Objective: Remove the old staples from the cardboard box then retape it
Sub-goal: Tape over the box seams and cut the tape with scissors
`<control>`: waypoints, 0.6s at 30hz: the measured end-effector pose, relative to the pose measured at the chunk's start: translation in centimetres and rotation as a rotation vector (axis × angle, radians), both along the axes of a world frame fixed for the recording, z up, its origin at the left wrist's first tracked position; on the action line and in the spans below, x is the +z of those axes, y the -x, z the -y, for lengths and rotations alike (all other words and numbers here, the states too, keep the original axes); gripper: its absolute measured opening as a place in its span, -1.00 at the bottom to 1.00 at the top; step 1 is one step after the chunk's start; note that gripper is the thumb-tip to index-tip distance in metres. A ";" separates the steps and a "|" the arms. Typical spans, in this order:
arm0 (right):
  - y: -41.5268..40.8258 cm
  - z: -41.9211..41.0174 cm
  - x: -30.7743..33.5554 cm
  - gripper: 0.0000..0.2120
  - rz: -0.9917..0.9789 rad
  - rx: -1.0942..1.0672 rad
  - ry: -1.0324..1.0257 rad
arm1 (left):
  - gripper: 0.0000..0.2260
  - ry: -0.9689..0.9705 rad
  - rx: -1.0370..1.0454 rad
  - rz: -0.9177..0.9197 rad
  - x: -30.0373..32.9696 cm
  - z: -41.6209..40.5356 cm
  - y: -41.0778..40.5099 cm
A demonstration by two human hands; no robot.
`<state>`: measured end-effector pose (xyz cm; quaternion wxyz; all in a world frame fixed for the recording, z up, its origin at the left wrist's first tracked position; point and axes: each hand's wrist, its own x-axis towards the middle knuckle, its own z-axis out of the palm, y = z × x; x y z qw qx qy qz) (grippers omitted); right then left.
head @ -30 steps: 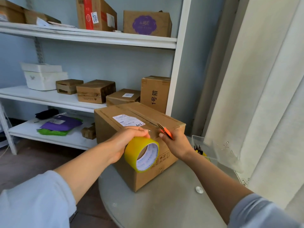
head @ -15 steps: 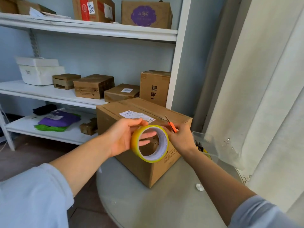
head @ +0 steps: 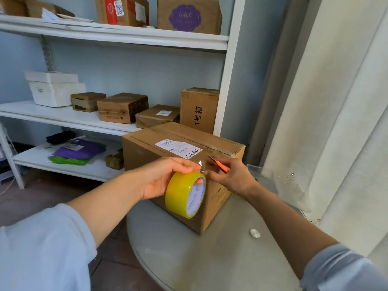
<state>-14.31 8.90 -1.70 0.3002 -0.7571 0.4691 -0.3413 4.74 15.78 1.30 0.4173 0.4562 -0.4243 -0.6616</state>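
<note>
**Tape roll held at the near corner of the box**

The cardboard box (head: 168, 156) is set on the round table (head: 210, 259), closed, label on top. In front of the box's near corner, the yellow tape roll (head: 184, 194) is gripped by the left hand (head: 165, 177), fingers curled through its core. Just right of the roll, a loose clear tape end (head: 200, 164) is pinched by the right hand (head: 233, 177), in which the orange-handled cutter (head: 218, 163) is also held.
</note>
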 end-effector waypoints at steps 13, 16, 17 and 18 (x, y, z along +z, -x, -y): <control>2.3 -2.0 2.6 -0.73 0.113 0.009 -0.061 | -0.81 0.063 -0.053 0.162 -0.8 0.7 4.5; 2.0 -1.9 2.9 -0.93 0.054 -0.010 0.027 | -0.82 0.081 -0.031 0.239 -1.0 0.5 4.9; 2.0 -1.9 2.9 -0.95 0.015 -0.024 0.063 | -0.81 0.079 -0.021 0.257 -1.1 0.5 5.0; 1.9 -1.8 2.9 -0.96 -0.014 -0.042 0.090 | -0.81 0.073 -0.016 0.268 -1.1 0.5 5.1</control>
